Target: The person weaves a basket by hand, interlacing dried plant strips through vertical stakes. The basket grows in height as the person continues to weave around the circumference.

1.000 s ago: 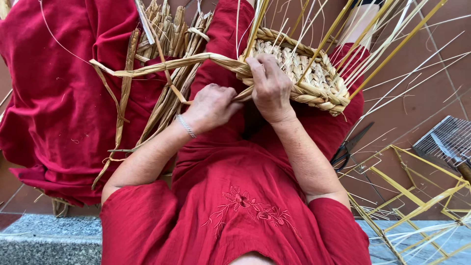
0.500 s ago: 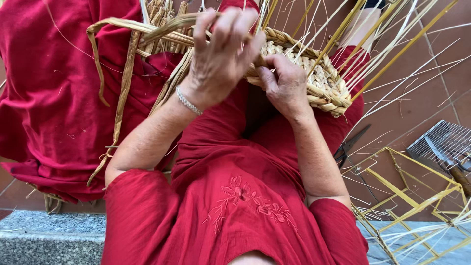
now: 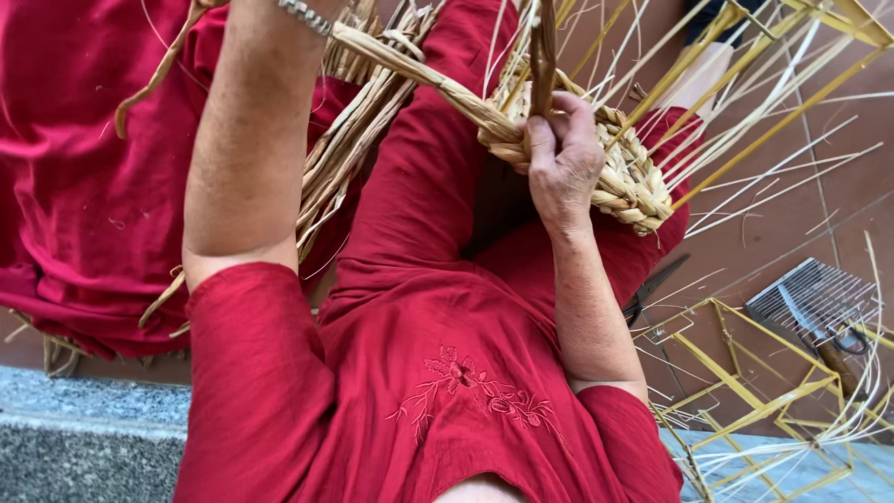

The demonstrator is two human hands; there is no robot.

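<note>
We rest the half-woven, pale straw basket with its braided rim on our lap, over the right knee of our red dress, with thin loose stakes fanning out past it. Our right hand clamps the rim, thumb and fingers pressed together on the weave and around a flat upright strand that rises between them. A thick twisted rope of dried straw runs from the rim up and to the left, drawn taut towards our left hand, which lies beyond the top edge, so we cannot tell its grip; only the raised forearm with a silver bracelet shows. We judge the straw light, dry and springy: it bends but may crack if kinked sharply, and the rope would loosen if let slack, so the hold belongs close to the rim where the weave is firm. A bundle of spare straw lies beside our left thigh, on red cloth. On the floor to the right sit dark scissors and a yellow wire frame.
</note>
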